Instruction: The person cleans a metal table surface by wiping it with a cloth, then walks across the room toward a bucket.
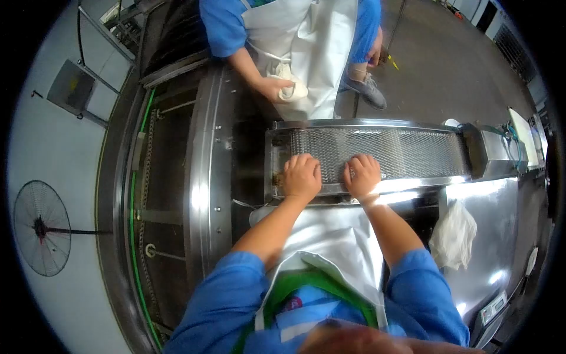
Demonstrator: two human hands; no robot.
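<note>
My left hand (302, 177) rests palm down on the near rail at the left end of a mesh conveyor belt (377, 150), its fingers reaching over the mesh. A short way to the right, my right hand (362, 176) leans on the same metal rail (333, 189), thumb turned inward. Both hands look relaxed, with fingers slightly bent and no object visible in them; what lies under the palms is hidden. The mesh shows no items on it.
Across the belt, a person in a white apron (321, 53) holds a bunched pale cloth (292, 82). To the left runs a larger chain conveyor (159, 218) with a steel side. A crumpled whitish cloth or bag (453, 236) lies on a steel table (495, 218). A fan (41, 227) stands far left.
</note>
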